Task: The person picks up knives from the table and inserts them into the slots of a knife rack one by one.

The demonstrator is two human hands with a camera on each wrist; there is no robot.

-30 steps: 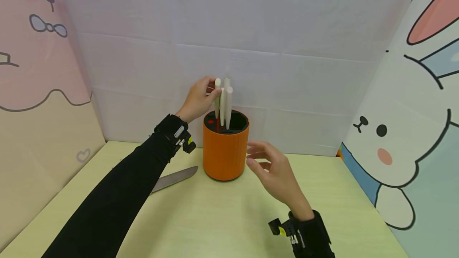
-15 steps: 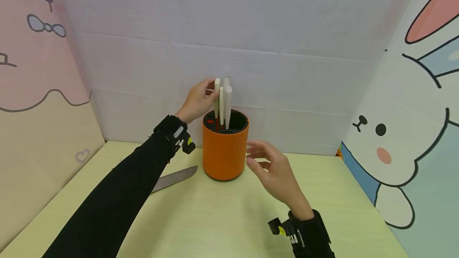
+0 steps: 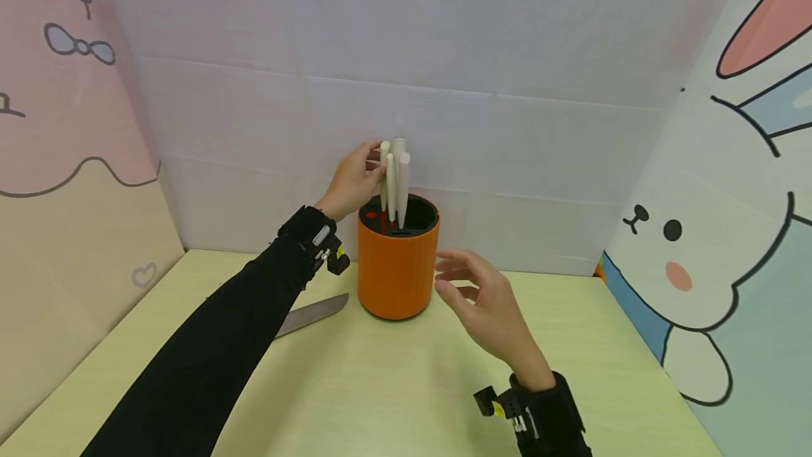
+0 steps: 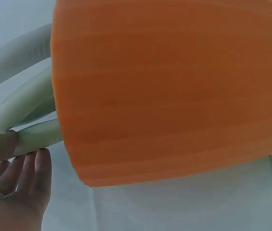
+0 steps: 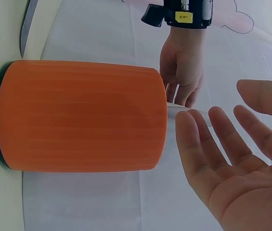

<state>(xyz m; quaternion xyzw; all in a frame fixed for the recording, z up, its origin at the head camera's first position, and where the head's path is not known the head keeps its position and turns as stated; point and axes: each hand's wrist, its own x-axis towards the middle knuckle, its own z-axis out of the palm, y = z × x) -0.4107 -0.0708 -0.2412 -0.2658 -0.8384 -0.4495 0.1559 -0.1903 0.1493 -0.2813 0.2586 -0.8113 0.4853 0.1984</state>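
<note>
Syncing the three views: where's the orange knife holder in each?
Head: orange knife holder stands at centre, on the table.
Left wrist: it fills most of the picture, upper right.
Right wrist: it lies sideways at left-centre.
Shared landmark: the cream handles by the left hand.

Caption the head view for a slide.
Left hand pinches a white handle in the orange holder; right hand hovers open beside it.

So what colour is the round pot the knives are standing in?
Orange, with a black top. The knife holder shows best in the head view.
</note>
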